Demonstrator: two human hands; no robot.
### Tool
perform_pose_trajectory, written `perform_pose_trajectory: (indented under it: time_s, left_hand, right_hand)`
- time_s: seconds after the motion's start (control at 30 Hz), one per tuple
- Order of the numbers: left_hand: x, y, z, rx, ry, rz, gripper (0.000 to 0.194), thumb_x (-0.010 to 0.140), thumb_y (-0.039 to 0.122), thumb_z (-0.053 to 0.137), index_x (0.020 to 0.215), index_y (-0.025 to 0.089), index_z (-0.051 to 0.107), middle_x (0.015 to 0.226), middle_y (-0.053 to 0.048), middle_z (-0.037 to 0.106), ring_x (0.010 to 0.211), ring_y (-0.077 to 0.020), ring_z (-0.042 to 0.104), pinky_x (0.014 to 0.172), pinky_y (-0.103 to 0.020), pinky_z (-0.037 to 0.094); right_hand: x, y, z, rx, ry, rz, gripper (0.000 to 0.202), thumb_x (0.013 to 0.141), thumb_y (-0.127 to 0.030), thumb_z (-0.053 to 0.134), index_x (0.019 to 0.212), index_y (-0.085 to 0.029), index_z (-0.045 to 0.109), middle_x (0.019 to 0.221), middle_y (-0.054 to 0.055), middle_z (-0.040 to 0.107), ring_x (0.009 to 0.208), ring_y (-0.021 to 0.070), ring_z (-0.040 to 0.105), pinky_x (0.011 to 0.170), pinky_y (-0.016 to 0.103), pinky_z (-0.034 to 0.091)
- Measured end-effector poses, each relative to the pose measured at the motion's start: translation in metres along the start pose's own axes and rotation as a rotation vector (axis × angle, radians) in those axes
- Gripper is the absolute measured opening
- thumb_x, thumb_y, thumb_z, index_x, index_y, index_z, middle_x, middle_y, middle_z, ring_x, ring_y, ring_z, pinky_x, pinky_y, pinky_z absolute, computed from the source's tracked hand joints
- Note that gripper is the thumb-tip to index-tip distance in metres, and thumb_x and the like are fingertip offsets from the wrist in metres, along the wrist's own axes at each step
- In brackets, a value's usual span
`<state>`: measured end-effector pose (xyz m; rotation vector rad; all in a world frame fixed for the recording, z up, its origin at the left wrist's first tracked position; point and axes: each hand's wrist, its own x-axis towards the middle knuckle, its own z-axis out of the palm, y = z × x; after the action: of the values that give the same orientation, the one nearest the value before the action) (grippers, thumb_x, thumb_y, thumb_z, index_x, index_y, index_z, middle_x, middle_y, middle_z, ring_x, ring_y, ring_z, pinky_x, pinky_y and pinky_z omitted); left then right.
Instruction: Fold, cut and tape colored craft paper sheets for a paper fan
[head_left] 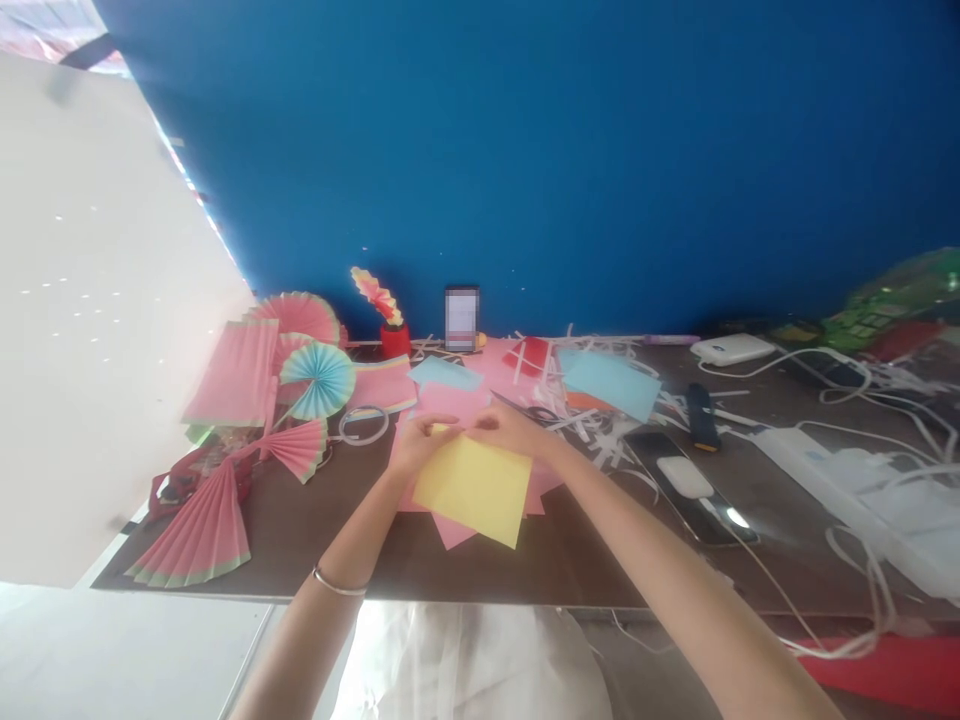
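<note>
A sheet of yellow paper (476, 485) slants toward me over pink sheets (457, 532) on the table. My left hand (426, 442) is closed on its far edge near the left corner. Close beside it, my right hand (506, 428) pinches the same edge, its fingertips partly hidden. Just beyond the right hand lies what looks like a pair of scissors (517, 405), half covered. Light blue sheets (611, 380) rest past the hands on both sides.
Pleated pink fans (202, 530) and a blue paper rosette (319, 380) crowd the left. White paper strips (607, 440) lie scattered to the right, near a phone (694, 490), a power strip (847, 490) and cables. Another phone (461, 318) stands against the blue wall.
</note>
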<state>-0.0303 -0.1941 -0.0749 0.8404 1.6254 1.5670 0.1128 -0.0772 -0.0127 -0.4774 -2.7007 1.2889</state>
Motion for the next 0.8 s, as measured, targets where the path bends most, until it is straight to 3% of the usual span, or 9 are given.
perform_pose_trajectory:
  time_s: [0.07, 0.23, 0.43, 0.53, 0.7, 0.8]
  left_hand:
    - [0.001, -0.001, 0.000, -0.004, -0.040, -0.036, 0.034, 0.063, 0.043, 0.073, 0.089, 0.021, 0.071, 0.085, -0.006, 0.071, 0.068, -0.0183, 0.065, 0.058, -0.028, 0.049]
    - [0.006, -0.002, -0.002, -0.096, -0.011, -0.013, 0.039, 0.064, 0.045, 0.071, 0.093, 0.018, 0.069, 0.088, -0.009, 0.071, 0.075, -0.0204, 0.067, 0.065, -0.030, 0.051]
    - [0.011, -0.001, -0.008, -0.225, -0.109, -0.007, 0.052, 0.070, 0.050, 0.066, 0.108, 0.015, 0.064, 0.100, -0.014, 0.070, 0.084, -0.0229, 0.066, 0.075, -0.035, 0.051]
    - [0.014, -0.002, -0.014, -0.225, -0.072, 0.043, 0.050, 0.072, 0.052, 0.063, 0.105, 0.014, 0.065, 0.108, -0.015, 0.067, 0.092, -0.0244, 0.064, 0.079, -0.036, 0.050]
    - [0.019, -0.004, -0.020, -0.115, -0.047, 0.144, 0.044, 0.075, 0.051, 0.059, 0.101, 0.016, 0.068, 0.114, -0.011, 0.065, 0.102, -0.0239, 0.060, 0.086, -0.034, 0.046]
    - [0.019, -0.005, -0.023, -0.002, -0.005, 0.163, 0.041, 0.071, 0.049, 0.063, 0.095, 0.016, 0.070, 0.099, -0.009, 0.070, 0.092, -0.0226, 0.063, 0.080, -0.032, 0.048]
  right_hand:
    - [-0.002, -0.001, -0.001, -0.019, 0.022, 0.003, 0.036, 0.080, -0.045, 0.048, 0.060, -0.016, 0.059, 0.058, -0.001, 0.057, 0.052, 0.0108, 0.046, 0.049, 0.024, 0.033]
    - [-0.010, 0.000, -0.012, -0.060, 0.077, 0.025, 0.032, 0.078, -0.043, 0.052, 0.067, -0.017, 0.067, 0.068, 0.003, 0.064, 0.059, 0.0144, 0.054, 0.053, 0.026, 0.038]
    - [-0.019, 0.012, -0.023, -0.097, 0.147, 0.073, 0.031, 0.078, -0.042, 0.052, 0.070, -0.018, 0.069, 0.077, 0.005, 0.068, 0.069, 0.0182, 0.060, 0.062, 0.031, 0.043]
    - [-0.021, 0.021, -0.022, -0.026, 0.216, 0.075, 0.027, 0.076, -0.041, 0.056, 0.078, -0.020, 0.071, 0.083, 0.004, 0.070, 0.076, 0.0195, 0.062, 0.068, 0.033, 0.045]
    - [-0.021, 0.036, -0.009, 0.174, 0.488, 0.138, 0.028, 0.071, -0.045, 0.062, 0.079, -0.020, 0.072, 0.084, 0.005, 0.071, 0.080, 0.0218, 0.063, 0.075, 0.035, 0.047]
    - [-0.018, 0.042, 0.004, 0.304, 0.676, 0.164, 0.027, 0.070, -0.043, 0.064, 0.081, -0.019, 0.071, 0.088, 0.007, 0.071, 0.083, 0.0229, 0.063, 0.077, 0.036, 0.047]
